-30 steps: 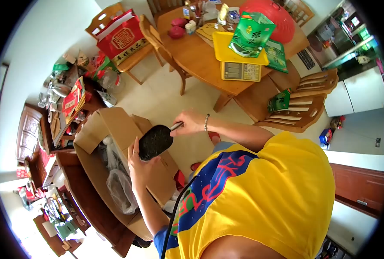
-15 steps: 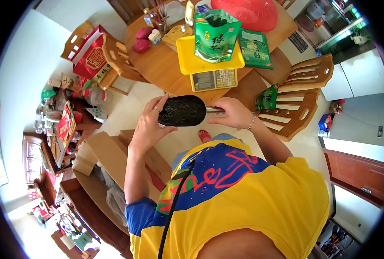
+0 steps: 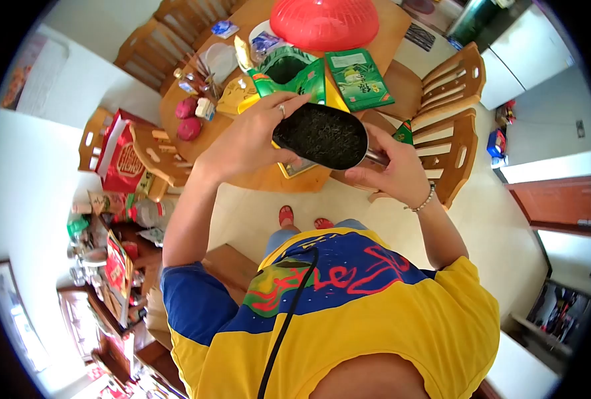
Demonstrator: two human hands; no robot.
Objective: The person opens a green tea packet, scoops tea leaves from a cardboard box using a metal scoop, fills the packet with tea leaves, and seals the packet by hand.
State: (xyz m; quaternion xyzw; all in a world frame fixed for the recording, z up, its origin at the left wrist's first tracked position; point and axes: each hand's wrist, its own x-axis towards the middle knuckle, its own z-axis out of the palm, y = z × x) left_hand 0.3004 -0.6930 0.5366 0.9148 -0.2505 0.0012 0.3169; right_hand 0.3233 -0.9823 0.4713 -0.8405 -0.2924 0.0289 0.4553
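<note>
A metal scoop (image 3: 363, 154) full of dark loose tea leaves (image 3: 323, 135) is held level in front of me, over the near edge of the table. My left hand (image 3: 252, 133) grips its front end, fingers on the far rim and thumb on the near one. My right hand (image 3: 396, 167) is closed around its handle at the other end. Just beyond the scoop, an open green tea pouch (image 3: 309, 83) stands on the yellow tray of a weighing scale (image 3: 294, 167); scoop and hands cover most of the scale. The pouch's mouth faces up.
A flat green tea pouch (image 3: 360, 80) lies on the wooden table (image 3: 255, 178), near a red mesh cover (image 3: 324, 23). Dragon fruits (image 3: 188, 129) and a small white bottle (image 3: 205, 108) are at the left. Wooden chairs (image 3: 452, 143) stand around; a cardboard box (image 3: 232, 266) is by my left side.
Both hands have carried the scoop forward and up, closer to the green pouch. My view has shifted, and the scoop now hides part of the pouch and scale.
</note>
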